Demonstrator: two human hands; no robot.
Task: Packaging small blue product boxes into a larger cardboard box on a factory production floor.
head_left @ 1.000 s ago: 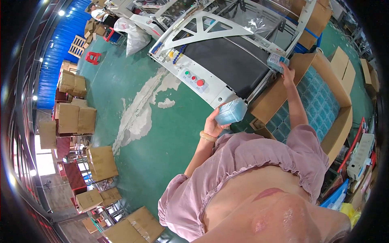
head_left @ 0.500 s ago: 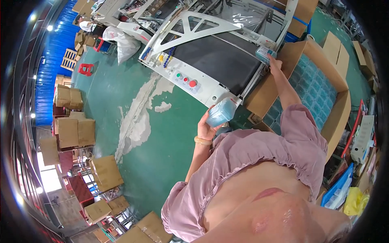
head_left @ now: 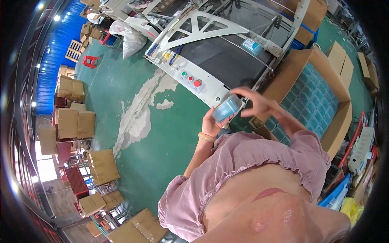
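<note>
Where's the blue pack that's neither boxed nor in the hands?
Head view, upper right of centre: the blue pack sits on the black belt, up and left of the open carton, up and right of the large red button.

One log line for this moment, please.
left hand: holds blue pack | right hand: open at pack's end, contact unclear | black belt: second blue pack | carton: many blue packs

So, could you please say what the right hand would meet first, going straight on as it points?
The right hand would likely meet the blue pack in the left hand; depth is unclear, so they may be touching.
</note>
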